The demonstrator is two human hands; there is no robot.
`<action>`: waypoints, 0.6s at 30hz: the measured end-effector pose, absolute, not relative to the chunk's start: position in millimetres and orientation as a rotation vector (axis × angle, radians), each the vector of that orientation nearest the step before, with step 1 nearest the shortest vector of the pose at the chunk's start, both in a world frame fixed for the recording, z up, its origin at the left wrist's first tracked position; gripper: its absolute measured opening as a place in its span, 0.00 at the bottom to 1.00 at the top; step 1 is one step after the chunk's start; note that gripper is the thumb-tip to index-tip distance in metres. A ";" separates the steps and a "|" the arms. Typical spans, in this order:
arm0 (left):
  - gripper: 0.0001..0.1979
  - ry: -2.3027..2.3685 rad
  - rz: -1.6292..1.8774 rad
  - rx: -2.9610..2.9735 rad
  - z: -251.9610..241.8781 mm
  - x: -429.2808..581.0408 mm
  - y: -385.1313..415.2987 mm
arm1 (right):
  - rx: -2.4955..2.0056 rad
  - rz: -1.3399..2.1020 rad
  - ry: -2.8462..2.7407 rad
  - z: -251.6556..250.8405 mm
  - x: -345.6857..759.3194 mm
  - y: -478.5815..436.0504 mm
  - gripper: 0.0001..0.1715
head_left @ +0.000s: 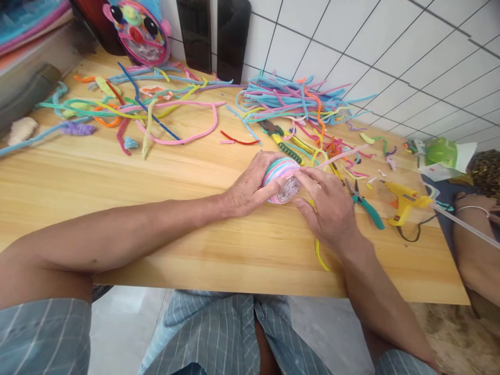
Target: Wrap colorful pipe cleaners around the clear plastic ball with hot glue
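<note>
White tiled wall behind a pale wooden table. Striped ball between the hands, above or on the table's middle; cannot tell which. Left hand grasps its left side. Right hand touches its right side with the fingers; cannot tell whether they pinch. Teal-handled pliers lie just right, yellow glue gun beyond.

There are two pliers, one glue gun, two black slabs and one striped round piece.
</note>
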State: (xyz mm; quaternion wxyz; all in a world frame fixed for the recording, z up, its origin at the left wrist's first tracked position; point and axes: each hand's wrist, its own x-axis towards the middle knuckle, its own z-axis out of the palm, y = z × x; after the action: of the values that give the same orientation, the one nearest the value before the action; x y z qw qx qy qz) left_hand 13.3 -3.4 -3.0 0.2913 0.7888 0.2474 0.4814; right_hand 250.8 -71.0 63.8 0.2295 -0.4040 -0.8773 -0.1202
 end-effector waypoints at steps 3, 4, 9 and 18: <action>0.26 0.677 1.245 2.101 -1.2 12.6 -4.3 | -1.140 -0.372 -2.422 63.1 250.0 -73.3 0.32; 0.26 0.678 1.239 2.100 -0.8 12.5 -4.5 | -1.152 -0.380 -2.424 62.9 249.5 -74.2 0.33; 0.27 0.668 1.245 2.076 -1.5 13.0 -4.8 | -1.168 -0.447 -2.406 61.4 244.9 -78.9 0.34; 0.28 0.651 1.272 2.055 -2.9 13.4 -4.3 | -1.150 -0.530 -2.343 57.0 233.1 -83.6 0.34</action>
State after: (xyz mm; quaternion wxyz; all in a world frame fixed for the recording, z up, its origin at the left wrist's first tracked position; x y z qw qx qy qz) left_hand 13.4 -4.3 -2.9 0.3140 0.7794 0.2471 0.4827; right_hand 233.1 -83.6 57.0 0.2371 -0.4194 -0.8546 -0.1935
